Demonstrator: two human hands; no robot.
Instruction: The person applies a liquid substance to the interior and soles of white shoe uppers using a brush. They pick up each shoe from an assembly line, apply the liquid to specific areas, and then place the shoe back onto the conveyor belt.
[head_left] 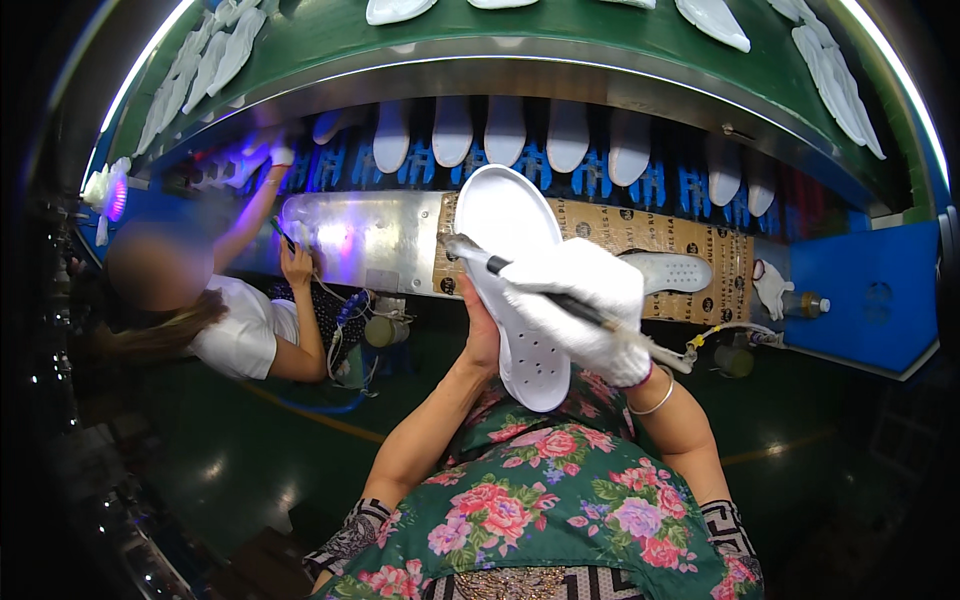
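Observation:
A white shoe sole (507, 212) with a raised rim and small holes in its lower half is tilted upright in front of my chest. My bare left hand (481, 325) grips its left edge, the fingers partly hidden behind it. In my right hand (588, 290), covered by a white knit glove, is a brush (460, 246) with a dark handle, gripped with closed fingers. The brush tip lies over the sole's left rim; whether it touches cannot be made out. From the back of the brush a pale hose (667, 356) leads off to the right.
Another sole (676, 272) lies on printed cardboard (600, 225) over the bench. Beyond, several soles (505, 130) stand on blue racks under a green belt (600, 30) carrying white pieces. At left, a co-worker (245, 325) reaches toward the racks. A bottle (806, 304) stands at right.

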